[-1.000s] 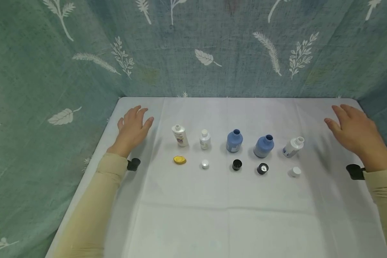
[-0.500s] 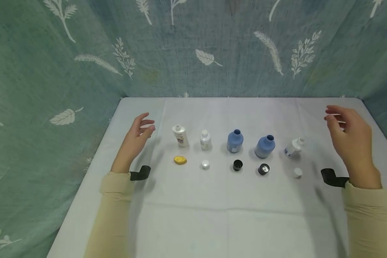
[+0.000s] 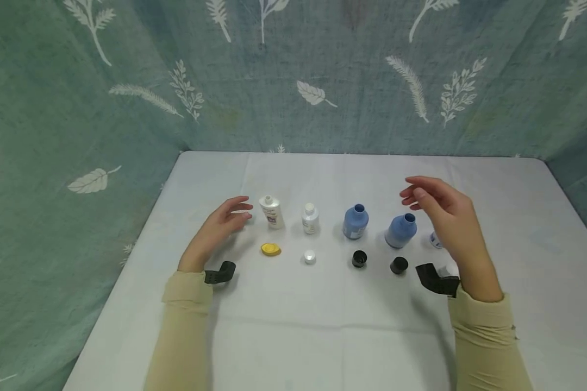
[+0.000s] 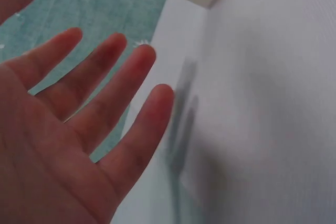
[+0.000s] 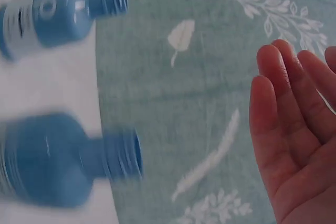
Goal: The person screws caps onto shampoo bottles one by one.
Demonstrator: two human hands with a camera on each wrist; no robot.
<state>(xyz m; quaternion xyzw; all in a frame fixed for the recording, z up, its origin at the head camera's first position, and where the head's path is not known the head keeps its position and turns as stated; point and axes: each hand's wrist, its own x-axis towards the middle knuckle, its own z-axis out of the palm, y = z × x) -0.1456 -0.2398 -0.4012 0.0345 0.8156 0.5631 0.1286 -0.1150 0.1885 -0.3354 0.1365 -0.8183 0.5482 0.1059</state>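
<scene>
Over the white table, both hands are hovering with nothing in them.
The right hand, fingers gently bent, is hanging near the right blue bottle; the left hand, fingers loosely spread, is hovering just beside the leftmost white bottle. Both bottles are standing, apart from the fingers. For a steady grip, wrapping low around the body and sparing the neck is probably wisest, as such shapes look easy to tip. The right black cap and yellow cap are lying in front, so low wrists could be risking a knock.
</scene>
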